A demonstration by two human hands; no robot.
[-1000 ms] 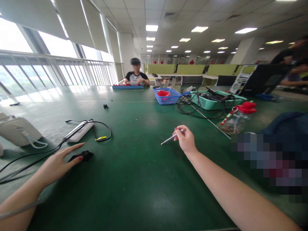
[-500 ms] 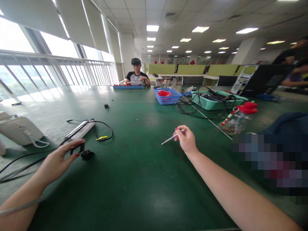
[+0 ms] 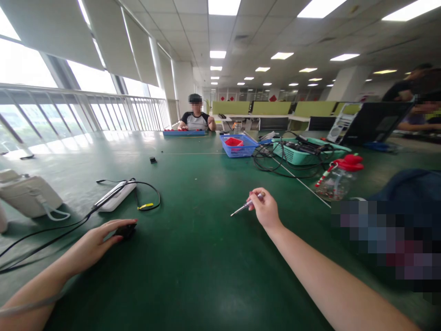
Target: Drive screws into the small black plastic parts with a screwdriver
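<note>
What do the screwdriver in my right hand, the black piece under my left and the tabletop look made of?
Screwdriver: shiny metal shaft with a bright glint; handle in the right hand looks clear plastic, hard to tell. Black piece under the left hand: matte, probably plastic or rubber. Tabletop: smooth green mat, likely rubber or vinyl, with a soft sheen.

The tabletop [image 3: 206,257] is dark green. The small part [image 3: 127,230] is black, the screwdriver [image 3: 241,208] silver. The power strip [image 3: 115,196] is white, the cable [image 3: 69,225] black with a yellow tag [image 3: 145,206]. Farther off are a blue basket [image 3: 239,148], a teal basket [image 3: 296,156] and a bottle [image 3: 336,181] with a red lid [image 3: 349,162] and a red-and-white striped straw [image 3: 325,174].
</note>
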